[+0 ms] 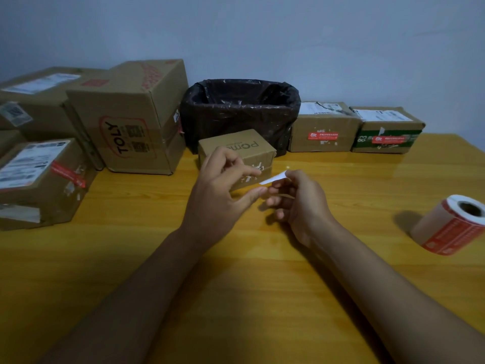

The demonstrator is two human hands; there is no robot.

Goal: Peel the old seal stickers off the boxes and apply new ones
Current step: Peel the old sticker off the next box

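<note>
A small cardboard box [245, 149] stands mid-table with white sticker scraps on its front face. In front of it, my right hand [296, 203] pinches a white strip of sticker paper [274, 177] that points up and to the left. My left hand [223, 190] is raised beside it, thumb tip touching the lower end of the strip, other fingers curled loosely. A roll of red seal stickers [451, 227] lies on its side at the right.
A bin lined with a black bag [240, 111] stands behind the small box. Two boxes with red seals [324, 127] [387, 131] sit at back right. Larger boxes [131, 116] [42, 177] crowd the left side. The wooden table [236, 285] extends toward me.
</note>
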